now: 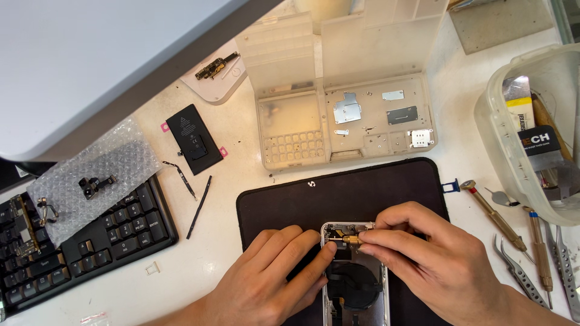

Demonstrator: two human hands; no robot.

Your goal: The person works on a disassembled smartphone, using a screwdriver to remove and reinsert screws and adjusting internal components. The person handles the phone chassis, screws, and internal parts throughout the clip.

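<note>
A person's two bare hands work on an opened phone (355,274) lying on a black mat (290,205) on a white counter (229,253). The left hand (266,281) rests flat beside the phone's left edge, fingers (314,256) loosely extended and touching the frame, gripping nothing. The right hand (435,256) has its fingers closed in a pinch on a brass-tipped screwdriver (351,239), whose tip lies over the phone's upper end, just left of the right fingertips.

Beyond the fingers, past the mat's far edge, stands an open clear parts box (344,115) holding small metal plates. Well left of the left fingers lie a black battery (193,139), two thin black strips (199,207), a sheet of bubble wrap (90,175) with small parts on it, and a black keyboard (78,247). Right of the right fingers, off the mat, lie more screwdrivers (495,218) and tweezers (519,274), near a clear plastic tub (531,133) of supplies.
</note>
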